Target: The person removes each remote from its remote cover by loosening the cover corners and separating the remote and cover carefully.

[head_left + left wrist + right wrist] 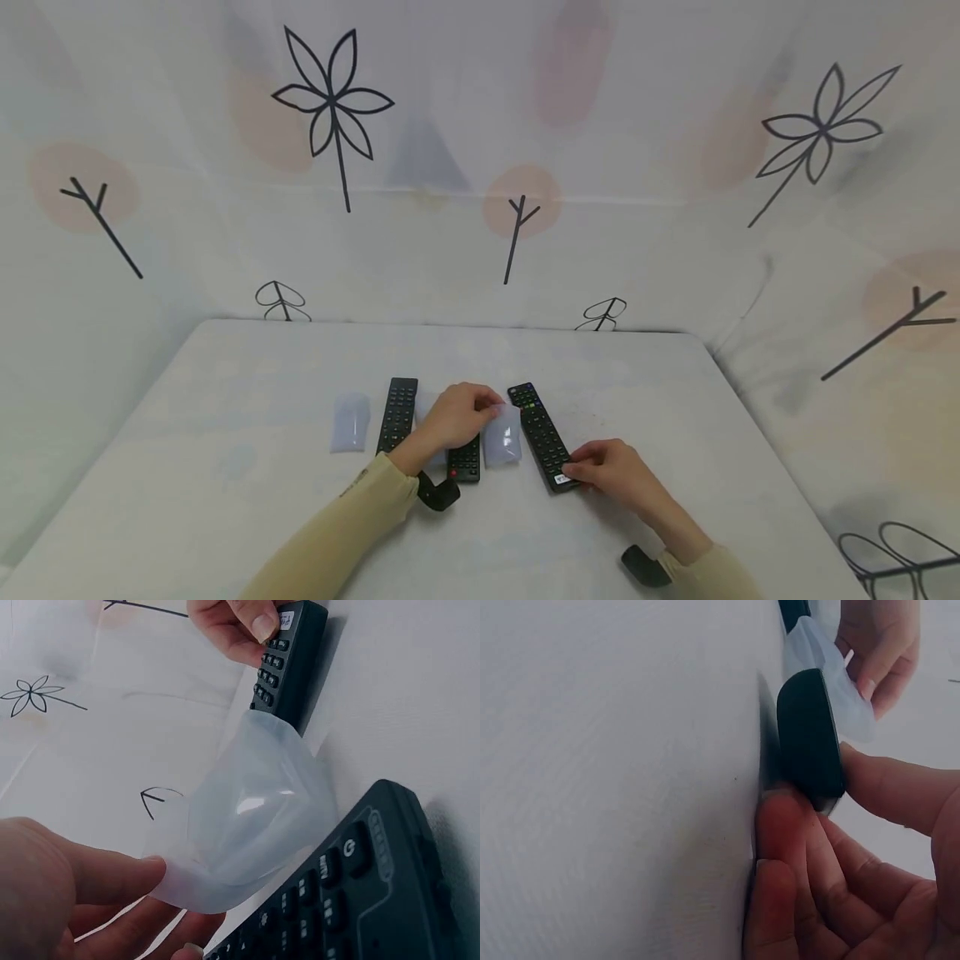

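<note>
My left hand (456, 417) pinches the top edge of a translucent plastic sleeve (502, 437) between thumb and fingers. In the left wrist view the sleeve (251, 806) bulges, with its lower part by the table. To its right lies a black remote control (542, 433), slanted, with a white label at its near end. Thumb and fingers of my right hand (618, 473) grip that near end, and the right wrist view shows the remote's end face (806, 731) between them. Left of the held sleeve, a second remote control (465, 460) is partly covered by my left hand.
Farther left lies a third remote control (397, 414), its lower end behind the left forearm. Another sleeve (350, 423) lies flat at the far left, and one more (425, 405) is mostly hidden by the left hand. A patterned cloth wall (450, 250) borders the white table (187, 500).
</note>
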`<state>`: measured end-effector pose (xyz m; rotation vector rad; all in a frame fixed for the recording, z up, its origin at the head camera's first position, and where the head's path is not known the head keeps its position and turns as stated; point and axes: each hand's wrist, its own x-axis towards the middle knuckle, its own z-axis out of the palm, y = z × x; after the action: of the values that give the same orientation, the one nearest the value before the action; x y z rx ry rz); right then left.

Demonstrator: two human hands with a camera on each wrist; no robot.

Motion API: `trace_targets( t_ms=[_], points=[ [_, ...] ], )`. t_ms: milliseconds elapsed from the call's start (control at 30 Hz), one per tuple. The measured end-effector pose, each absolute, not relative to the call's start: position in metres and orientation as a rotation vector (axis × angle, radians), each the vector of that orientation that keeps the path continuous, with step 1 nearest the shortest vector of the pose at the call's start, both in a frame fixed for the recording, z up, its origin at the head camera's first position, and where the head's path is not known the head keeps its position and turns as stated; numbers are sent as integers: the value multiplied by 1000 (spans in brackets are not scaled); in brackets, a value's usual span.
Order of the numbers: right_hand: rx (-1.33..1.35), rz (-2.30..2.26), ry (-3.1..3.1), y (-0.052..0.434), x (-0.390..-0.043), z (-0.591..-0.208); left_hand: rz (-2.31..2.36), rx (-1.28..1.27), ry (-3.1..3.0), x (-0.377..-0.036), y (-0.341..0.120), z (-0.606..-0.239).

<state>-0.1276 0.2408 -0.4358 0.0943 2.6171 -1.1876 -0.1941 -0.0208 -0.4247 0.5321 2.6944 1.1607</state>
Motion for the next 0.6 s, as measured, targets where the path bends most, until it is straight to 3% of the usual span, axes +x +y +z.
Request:
trace_targets(
  t_ms=[600],
  points=[
    [21, -1094, 2584, 237, -131, -439, 1249, 553, 2661, -192, -20, -432]
  ],
)
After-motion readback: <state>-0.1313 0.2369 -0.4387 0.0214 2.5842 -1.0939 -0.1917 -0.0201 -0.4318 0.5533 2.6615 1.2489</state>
